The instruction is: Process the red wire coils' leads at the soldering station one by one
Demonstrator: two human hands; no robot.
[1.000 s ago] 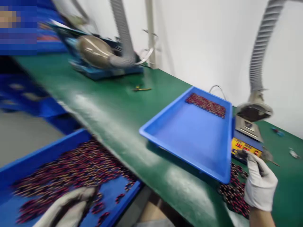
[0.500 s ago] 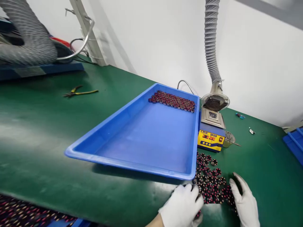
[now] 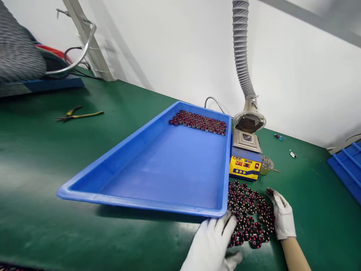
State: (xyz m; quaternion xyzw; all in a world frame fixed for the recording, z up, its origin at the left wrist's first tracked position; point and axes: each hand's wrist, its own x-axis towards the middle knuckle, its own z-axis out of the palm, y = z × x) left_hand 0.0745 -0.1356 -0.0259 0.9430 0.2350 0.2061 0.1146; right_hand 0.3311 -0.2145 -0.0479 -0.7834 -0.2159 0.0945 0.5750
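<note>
A spread of small round black parts point(image 3: 249, 207) with pink and cream marks lies on the green bench, just right of the near corner of a blue tray point(image 3: 141, 207). My left hand point(image 3: 210, 241), in a white glove, is at the near left edge of the spread. Its fingers are apart, the tips by the tray corner and the parts. Along the right edge rests my gloved right hand point(image 3: 283, 216), fingers stretched out beside the parts, with dark fingertips. Neither hand grips a part. At the tray's far end sit many similar parts point(image 3: 199, 122) in packed rows.
Behind the spread stands a yellow and blue solder pot point(image 3: 245, 167) under an extraction hose point(image 3: 241, 49). A tin point(image 3: 266, 165) is beside it. Yellow-handled pliers point(image 3: 80, 114) lie at left, and blue trays point(image 3: 348, 162) sit at right.
My right hand has moved forward along the right edge of the parts, and its fingers have straightened. The parts are drawn together differently. The view has shifted slightly to the right.
</note>
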